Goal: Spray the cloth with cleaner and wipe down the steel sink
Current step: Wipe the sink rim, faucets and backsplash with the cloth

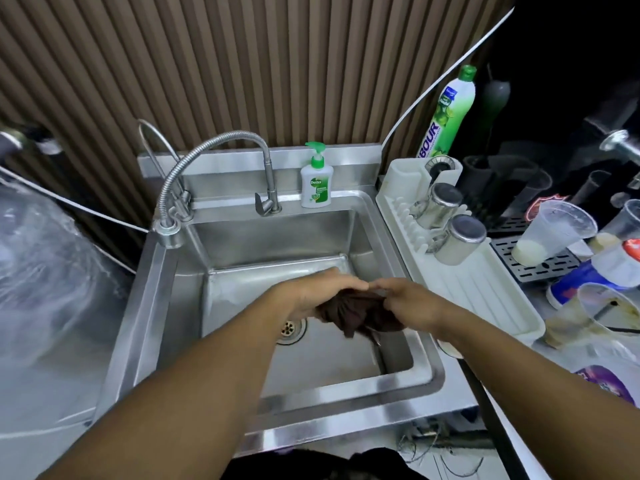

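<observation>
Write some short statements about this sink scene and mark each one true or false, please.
1. The left hand and the right hand both grip the dark cloth above the steel sink. True.
2. The soap pump bottle lies inside the basin. False: it stands upright on the back ledge, right of the tap.
3. Two steel cups sit on the white drying rack right of the sink. True.
4. A plug covers the drain. False: its holes show, open.
5. The green bottle stands left of the sink. False: it stands at the right, behind the rack.
</observation>
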Available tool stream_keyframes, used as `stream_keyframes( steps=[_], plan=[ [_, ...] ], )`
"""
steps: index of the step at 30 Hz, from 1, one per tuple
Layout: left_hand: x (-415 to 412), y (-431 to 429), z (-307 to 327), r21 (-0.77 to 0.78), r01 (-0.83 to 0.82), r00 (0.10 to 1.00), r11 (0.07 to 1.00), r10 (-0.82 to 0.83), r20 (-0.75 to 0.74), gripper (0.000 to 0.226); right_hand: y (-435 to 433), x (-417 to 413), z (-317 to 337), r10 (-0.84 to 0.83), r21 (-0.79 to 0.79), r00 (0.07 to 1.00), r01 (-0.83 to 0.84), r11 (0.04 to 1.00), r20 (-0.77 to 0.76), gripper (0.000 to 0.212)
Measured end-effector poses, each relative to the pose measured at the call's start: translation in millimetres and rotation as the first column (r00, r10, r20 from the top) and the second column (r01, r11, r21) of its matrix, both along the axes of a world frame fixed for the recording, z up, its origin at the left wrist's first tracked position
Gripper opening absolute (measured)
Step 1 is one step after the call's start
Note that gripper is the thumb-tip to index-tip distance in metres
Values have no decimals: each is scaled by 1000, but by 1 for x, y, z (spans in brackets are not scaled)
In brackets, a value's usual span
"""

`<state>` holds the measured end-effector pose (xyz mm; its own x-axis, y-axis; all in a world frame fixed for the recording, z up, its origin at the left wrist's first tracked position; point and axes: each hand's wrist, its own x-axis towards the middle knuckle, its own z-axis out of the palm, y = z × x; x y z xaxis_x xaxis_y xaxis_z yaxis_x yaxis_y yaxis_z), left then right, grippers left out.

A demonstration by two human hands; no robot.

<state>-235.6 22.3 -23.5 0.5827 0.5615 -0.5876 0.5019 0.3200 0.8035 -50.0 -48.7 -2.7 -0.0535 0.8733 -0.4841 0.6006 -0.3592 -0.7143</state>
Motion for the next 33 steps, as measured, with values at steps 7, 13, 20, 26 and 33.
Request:
stream_keyframes(
  steps=[7,13,20,26,33],
  plan=[
    [-75,26,59,317,-39,998,948,53,-37,18,34,-59,48,64,105,982,-46,993,-176,46],
    [-112,34,104,509,-94,993,855,118,-14,23,60,-100,60,169,352,977,-113,929,-130,17],
    [-133,41,154,704,152,928,694,145,-344,30,76,-112,86,166,421,975,-90,903,-148,24],
    [-137,48,173,688,52,965,724,142,-222,28,84,-113,111,154,397,972,-72,915,-177,32],
    [-136,53,186,565,-133,989,814,142,28,32,85,-109,132,195,344,943,-95,934,-269,33]
  ],
)
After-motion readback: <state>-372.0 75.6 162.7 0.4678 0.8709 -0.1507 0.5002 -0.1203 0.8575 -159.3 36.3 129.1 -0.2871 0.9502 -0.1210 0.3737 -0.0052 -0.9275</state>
